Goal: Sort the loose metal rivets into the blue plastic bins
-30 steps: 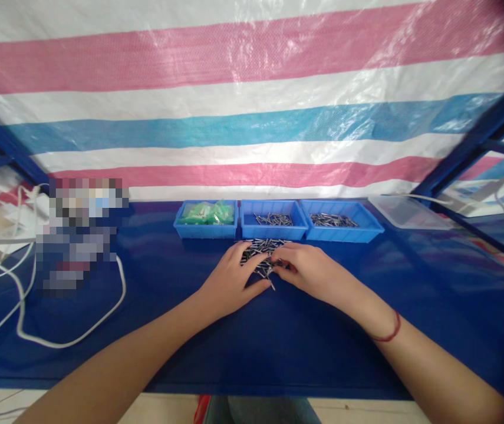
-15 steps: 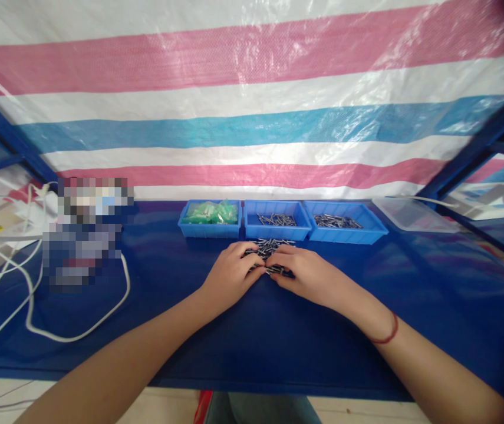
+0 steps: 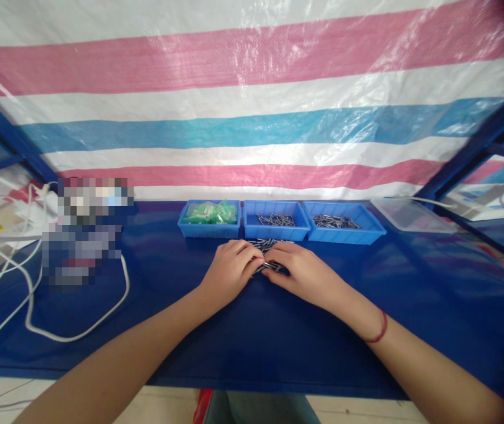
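Note:
A heap of thin metal pieces (image 3: 266, 243), like screws or nails, lies on the blue table in front of the bins. My left hand (image 3: 233, 266) is at the heap's left side, thumb and index finger pinched on one thin metal piece (image 3: 267, 264). From the right, my right hand (image 3: 299, 265) reaches over the heap. Its fingers are curved, with a gap between thumb and index finger, and its index fingertip is close to the left fingertips. Some of the heap is hidden under both hands.
Behind the heap stand three blue bins: one bin (image 3: 210, 232) with green-and-white bagged items, a middle bin (image 3: 273, 233) and a right bin (image 3: 349, 237) with similar metal pieces. A clear plastic lid (image 3: 411, 217) lies at right. White cables (image 3: 68, 339) cross the left side.
The fingers of both hands have shifted slightly at the heap. My right thumb and index finger are further apart, and a silvery piece now shows between the hands.

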`<state>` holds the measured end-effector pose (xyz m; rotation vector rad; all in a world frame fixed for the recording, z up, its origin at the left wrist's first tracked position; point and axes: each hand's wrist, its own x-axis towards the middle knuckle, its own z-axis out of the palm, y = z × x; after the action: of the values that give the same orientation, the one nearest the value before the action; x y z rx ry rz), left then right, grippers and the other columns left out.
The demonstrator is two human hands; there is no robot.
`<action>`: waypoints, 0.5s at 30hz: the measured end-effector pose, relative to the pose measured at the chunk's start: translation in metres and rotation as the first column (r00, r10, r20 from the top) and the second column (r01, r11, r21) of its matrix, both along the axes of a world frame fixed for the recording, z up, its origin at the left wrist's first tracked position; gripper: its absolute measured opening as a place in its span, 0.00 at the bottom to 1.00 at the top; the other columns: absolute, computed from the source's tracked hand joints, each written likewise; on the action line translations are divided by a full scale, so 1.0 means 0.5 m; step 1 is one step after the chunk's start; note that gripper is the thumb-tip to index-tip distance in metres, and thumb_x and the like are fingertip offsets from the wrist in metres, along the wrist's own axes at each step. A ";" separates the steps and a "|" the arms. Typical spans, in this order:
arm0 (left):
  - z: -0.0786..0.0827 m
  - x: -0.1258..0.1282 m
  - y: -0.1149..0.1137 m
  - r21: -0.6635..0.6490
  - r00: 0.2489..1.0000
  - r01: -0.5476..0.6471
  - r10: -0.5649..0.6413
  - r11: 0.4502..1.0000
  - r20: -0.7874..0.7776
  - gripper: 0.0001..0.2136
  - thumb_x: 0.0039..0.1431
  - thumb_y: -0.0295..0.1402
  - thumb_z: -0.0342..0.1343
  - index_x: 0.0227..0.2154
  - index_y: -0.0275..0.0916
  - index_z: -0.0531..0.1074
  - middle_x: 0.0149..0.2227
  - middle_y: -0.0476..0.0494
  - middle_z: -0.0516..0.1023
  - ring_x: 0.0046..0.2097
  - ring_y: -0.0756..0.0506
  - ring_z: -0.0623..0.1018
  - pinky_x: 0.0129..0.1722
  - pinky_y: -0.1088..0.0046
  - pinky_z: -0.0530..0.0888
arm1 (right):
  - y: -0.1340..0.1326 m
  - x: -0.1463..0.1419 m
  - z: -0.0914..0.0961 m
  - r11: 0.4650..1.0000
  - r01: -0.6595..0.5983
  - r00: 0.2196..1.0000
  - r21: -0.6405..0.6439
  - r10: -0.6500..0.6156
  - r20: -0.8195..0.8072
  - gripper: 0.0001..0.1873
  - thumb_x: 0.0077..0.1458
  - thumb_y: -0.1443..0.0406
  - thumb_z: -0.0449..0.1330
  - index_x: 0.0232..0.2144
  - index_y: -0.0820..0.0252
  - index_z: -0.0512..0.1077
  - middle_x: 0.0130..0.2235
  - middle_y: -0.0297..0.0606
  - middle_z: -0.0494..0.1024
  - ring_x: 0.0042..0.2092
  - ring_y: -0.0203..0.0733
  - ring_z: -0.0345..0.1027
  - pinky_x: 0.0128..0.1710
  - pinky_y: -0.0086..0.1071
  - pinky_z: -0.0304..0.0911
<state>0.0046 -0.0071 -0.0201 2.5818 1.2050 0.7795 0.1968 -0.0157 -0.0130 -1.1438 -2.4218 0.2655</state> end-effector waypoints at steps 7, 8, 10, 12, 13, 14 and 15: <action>0.004 0.005 -0.001 -0.116 0.958 0.057 -0.022 0.992 0.286 0.07 0.63 0.33 0.50 0.39 0.39 0.71 0.39 0.46 0.76 0.41 0.48 0.75 0.42 0.73 0.69 | 0.001 -0.007 -0.003 1.000 0.013 0.979 -0.002 -0.013 -0.202 0.08 0.60 0.65 0.55 0.32 0.58 0.73 0.33 0.37 0.76 0.36 0.41 0.68 0.38 0.35 0.61; 0.003 0.006 -0.002 -0.135 0.943 0.050 -0.003 0.990 0.333 0.07 0.62 0.33 0.51 0.40 0.39 0.71 0.39 0.46 0.76 0.41 0.48 0.75 0.42 0.74 0.70 | 0.000 -0.009 -0.001 1.000 0.015 0.973 -0.009 -0.017 -0.229 0.08 0.60 0.64 0.55 0.32 0.58 0.73 0.33 0.37 0.76 0.36 0.40 0.68 0.38 0.34 0.61; 0.002 0.008 -0.004 -0.169 0.910 0.031 0.042 0.985 0.413 0.07 0.60 0.33 0.54 0.41 0.39 0.70 0.39 0.47 0.76 0.40 0.49 0.76 0.42 0.75 0.70 | -0.003 -0.013 0.002 1.000 0.011 0.963 -0.026 -0.017 -0.268 0.08 0.60 0.64 0.56 0.30 0.57 0.74 0.32 0.37 0.77 0.35 0.40 0.68 0.37 0.33 0.61; 0.002 0.010 -0.005 -0.200 0.879 0.015 0.083 0.980 0.469 0.08 0.59 0.32 0.55 0.40 0.39 0.70 0.37 0.48 0.76 0.39 0.49 0.76 0.42 0.75 0.70 | -0.006 -0.016 0.007 0.999 -0.019 0.959 -0.050 0.004 -0.284 0.09 0.60 0.63 0.56 0.30 0.58 0.74 0.31 0.36 0.77 0.34 0.39 0.68 0.36 0.32 0.61; 0.003 0.011 -0.006 -0.215 0.867 0.007 0.101 0.977 0.488 0.08 0.58 0.32 0.55 0.40 0.38 0.70 0.36 0.48 0.76 0.38 0.50 0.76 0.41 0.76 0.71 | -0.007 -0.017 0.009 0.997 -0.037 0.958 -0.063 0.017 -0.287 0.10 0.60 0.63 0.55 0.30 0.58 0.74 0.31 0.36 0.77 0.33 0.38 0.68 0.35 0.32 0.60; 0.003 0.011 -0.006 -0.228 0.857 0.002 0.116 0.974 0.502 0.08 0.58 0.32 0.56 0.40 0.38 0.70 0.35 0.49 0.76 0.38 0.50 0.76 0.41 0.75 0.71 | -0.008 -0.017 0.012 0.996 -0.053 0.957 -0.076 0.028 -0.288 0.10 0.61 0.63 0.54 0.30 0.58 0.74 0.31 0.36 0.76 0.33 0.38 0.68 0.34 0.31 0.60; 0.003 0.011 -0.007 -0.237 0.848 -0.003 0.128 0.972 0.514 0.08 0.58 0.32 0.56 0.40 0.38 0.70 0.34 0.49 0.76 0.37 0.50 0.76 0.41 0.75 0.71 | -0.009 -0.017 0.014 0.994 -0.065 0.957 -0.086 0.038 -0.289 0.10 0.61 0.63 0.54 0.30 0.58 0.73 0.31 0.36 0.76 0.32 0.37 0.67 0.33 0.31 0.60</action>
<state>0.0102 -0.0103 -0.0187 1.9578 1.1253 1.1877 0.1881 -0.0202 -0.0058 -1.0042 -2.2030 0.5304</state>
